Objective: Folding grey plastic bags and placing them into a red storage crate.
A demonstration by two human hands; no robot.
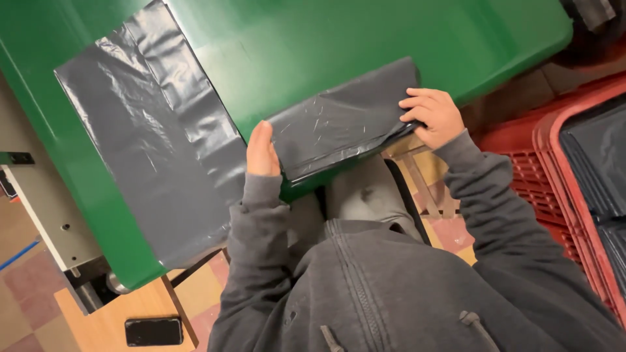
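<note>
A folded dark grey plastic bag (342,120) lies at the near edge of a green table (339,39). My left hand (262,151) presses its edge flat against the folded bag's left end, fingers together. My right hand (433,116) grips the bag's right end, fingers curled over the top of the fold. A second dark grey plastic bag (153,137) lies spread flat on the table to the left, hanging a little over the near edge.
Red plastic crates (554,150) stand at the right, holding more dark folded bags (596,156). A black phone (154,331) rests on a wooden surface at the lower left. A grey metal frame (45,208) runs beside the table's left side.
</note>
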